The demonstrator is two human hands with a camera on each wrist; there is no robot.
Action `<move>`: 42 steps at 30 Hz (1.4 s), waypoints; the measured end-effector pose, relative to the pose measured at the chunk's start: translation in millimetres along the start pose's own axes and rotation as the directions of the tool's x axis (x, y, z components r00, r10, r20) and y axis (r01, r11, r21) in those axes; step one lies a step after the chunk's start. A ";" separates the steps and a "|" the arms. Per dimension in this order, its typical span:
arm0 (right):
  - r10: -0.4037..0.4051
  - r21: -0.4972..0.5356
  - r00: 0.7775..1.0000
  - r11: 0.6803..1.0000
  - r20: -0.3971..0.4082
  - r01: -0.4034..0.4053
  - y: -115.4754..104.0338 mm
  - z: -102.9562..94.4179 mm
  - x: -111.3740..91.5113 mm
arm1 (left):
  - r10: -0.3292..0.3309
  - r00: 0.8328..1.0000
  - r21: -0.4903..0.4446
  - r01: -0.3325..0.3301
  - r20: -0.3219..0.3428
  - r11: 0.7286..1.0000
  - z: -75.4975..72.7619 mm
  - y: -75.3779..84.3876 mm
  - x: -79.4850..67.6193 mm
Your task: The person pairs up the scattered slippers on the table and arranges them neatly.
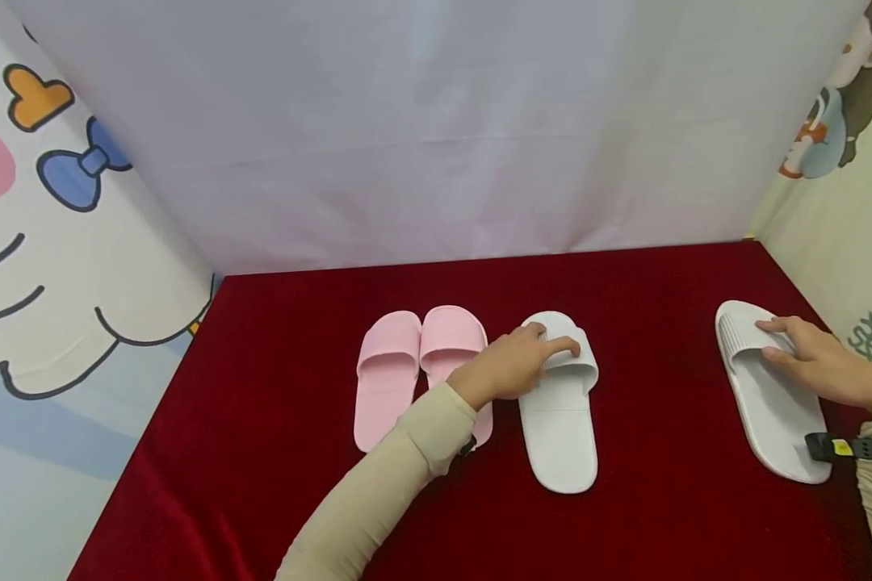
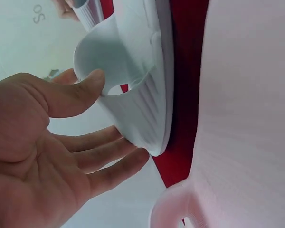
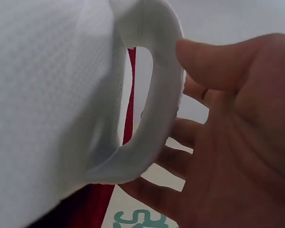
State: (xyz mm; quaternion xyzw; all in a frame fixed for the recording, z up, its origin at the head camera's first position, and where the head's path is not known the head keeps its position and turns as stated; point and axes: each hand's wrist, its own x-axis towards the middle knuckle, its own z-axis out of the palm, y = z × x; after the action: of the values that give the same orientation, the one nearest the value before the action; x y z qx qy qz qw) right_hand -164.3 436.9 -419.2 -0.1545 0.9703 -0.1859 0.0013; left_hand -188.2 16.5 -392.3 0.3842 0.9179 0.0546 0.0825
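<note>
Over the ribbed strap of a white slipper (image 1: 563, 440) lies my left hand (image 1: 507, 367), its fingers spread. In the left wrist view the thumb (image 2: 92, 85) meets the strap's rim, while the other fingers (image 2: 118, 166) extend along its front. At the far right is another white slipper (image 1: 773, 415), with my right hand (image 1: 817, 361) at its strap. The right wrist view has the thumb (image 3: 197, 54) touching the strap's edge; the remaining fingers reach behind its outer face, their tips partly hidden.
Two pink slippers (image 1: 385, 399) stand side by side left of the middle, one partly behind my left forearm. Dark red cloth (image 1: 276, 363) covers the surface. A pale curtain (image 1: 436, 145) hangs at the back, with cartoon-printed walls on both sides.
</note>
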 end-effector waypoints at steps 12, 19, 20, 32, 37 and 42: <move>-0.095 0.045 0.996 0.994 -0.005 0.095 -1.4 -1.7 -12.4 | 0.052 0.998 0.055 -0.050 -0.028 0.997 6.7 11.7 -43.6; -0.099 0.057 0.993 0.994 0.064 0.095 6.3 -9.1 -19.3 | 0.056 0.996 -0.005 -0.056 -0.070 0.998 14.7 8.2 -53.3; -0.093 0.060 0.993 0.994 0.067 0.089 7.6 -9.2 -20.1 | 0.053 0.996 -0.015 -0.054 -0.070 0.998 15.2 7.1 -53.8; -0.018 0.128 0.993 0.992 0.117 0.003 7.4 -11.7 -25.8 | 0.075 0.991 -0.136 -0.090 -0.115 0.987 18.3 2.9 -54.2; -0.011 0.122 0.990 0.992 0.144 -0.007 -4.6 -12.6 -22.8 | 0.059 0.989 -0.160 -0.081 -0.133 0.984 19.5 2.6 -54.0; -0.077 0.154 0.991 0.986 0.106 0.060 -17.2 -12.1 -19.6 | 0.043 0.990 -0.178 -0.066 -0.132 0.982 21.0 3.0 -53.2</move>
State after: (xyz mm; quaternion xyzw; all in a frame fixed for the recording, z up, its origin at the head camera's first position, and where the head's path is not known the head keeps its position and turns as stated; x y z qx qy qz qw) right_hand -141.2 431.9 -402.8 -0.1973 0.9461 -0.2495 0.0609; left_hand -145.3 -18.7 -406.6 0.3959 0.9016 0.1649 0.0571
